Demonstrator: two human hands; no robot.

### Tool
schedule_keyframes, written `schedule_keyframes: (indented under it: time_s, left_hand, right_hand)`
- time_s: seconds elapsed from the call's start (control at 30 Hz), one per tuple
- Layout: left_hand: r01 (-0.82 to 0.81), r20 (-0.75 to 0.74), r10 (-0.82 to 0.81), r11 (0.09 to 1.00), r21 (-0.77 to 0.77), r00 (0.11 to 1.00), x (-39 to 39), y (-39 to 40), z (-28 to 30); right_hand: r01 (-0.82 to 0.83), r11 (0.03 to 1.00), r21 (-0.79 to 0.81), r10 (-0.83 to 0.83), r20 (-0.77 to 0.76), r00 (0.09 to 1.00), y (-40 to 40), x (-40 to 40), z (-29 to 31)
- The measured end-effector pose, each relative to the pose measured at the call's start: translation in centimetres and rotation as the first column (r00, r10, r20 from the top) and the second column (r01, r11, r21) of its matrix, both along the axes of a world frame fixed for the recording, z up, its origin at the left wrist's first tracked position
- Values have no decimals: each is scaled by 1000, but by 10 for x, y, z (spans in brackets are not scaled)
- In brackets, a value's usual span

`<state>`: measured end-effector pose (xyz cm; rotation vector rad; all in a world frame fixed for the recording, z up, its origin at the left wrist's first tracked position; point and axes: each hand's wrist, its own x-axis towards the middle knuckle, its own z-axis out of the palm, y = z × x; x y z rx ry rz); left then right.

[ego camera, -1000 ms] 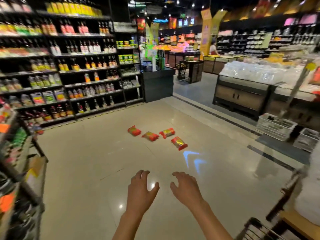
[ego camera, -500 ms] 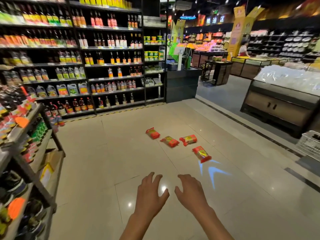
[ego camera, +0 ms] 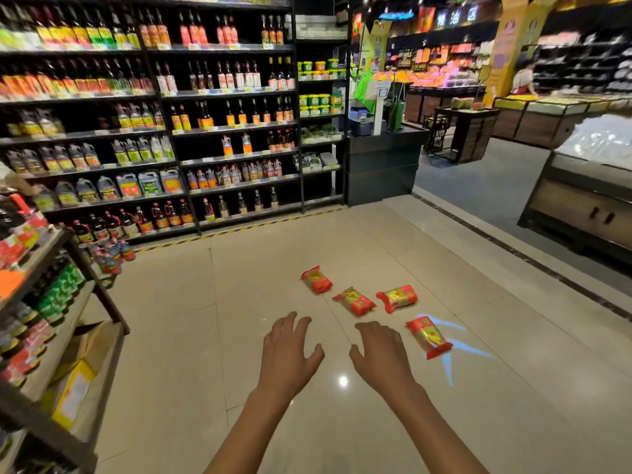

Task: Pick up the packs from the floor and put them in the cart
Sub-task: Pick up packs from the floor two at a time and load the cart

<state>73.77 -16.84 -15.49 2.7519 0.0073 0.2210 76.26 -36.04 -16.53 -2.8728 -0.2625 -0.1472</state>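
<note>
Several red and yellow snack packs lie on the shiny tiled floor ahead of me. The farthest pack (ego camera: 316,279) is at the left, a second pack (ego camera: 354,301) and a third pack (ego camera: 397,297) lie in the middle, and the nearest pack (ego camera: 429,337) sits on a blue light patch. My left hand (ego camera: 289,350) and my right hand (ego camera: 383,350) are stretched forward, palms down, fingers spread, holding nothing. The right hand is just left of the nearest pack, not touching it. No cart is in view.
A tall shelf wall of bottles (ego camera: 205,131) runs across the back. A low rack of goods (ego camera: 51,319) stands close at my left. A dark counter (ego camera: 383,162) and a wooden display bin (ego camera: 581,206) stand to the right. A person (ego camera: 523,80) is far off.
The view has swung left and moved closer to the packs; the cart at lower right has left the frame. Both hands stay open and have reached nearer the packs.
</note>
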Motion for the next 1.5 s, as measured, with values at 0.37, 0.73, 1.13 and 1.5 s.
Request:
schedule_keyframes:
  time_s: [0.37,0.73,1.13,1.5]
  left_hand:
    - [3,-78,-7,999,-49,997,273,11,-40]
    - [61,-116,-68,996,-64,991,547,21,-51]
    - [58,-244,-68,997,-48,967,842,27,-89]
    - [7,-485,-72,991,-134,871,1077,32,-224]
  right_hand:
    - [-1,1000,-30,-2,-115,993,-3,272,-24]
    - [66,994,-85,-84,-233,969,4,531,-32]
    - [38,995,-96,-64,-281,957,19,841,-81]
    - [96,981,-168,-167,-489,856,-29,1046,-194]
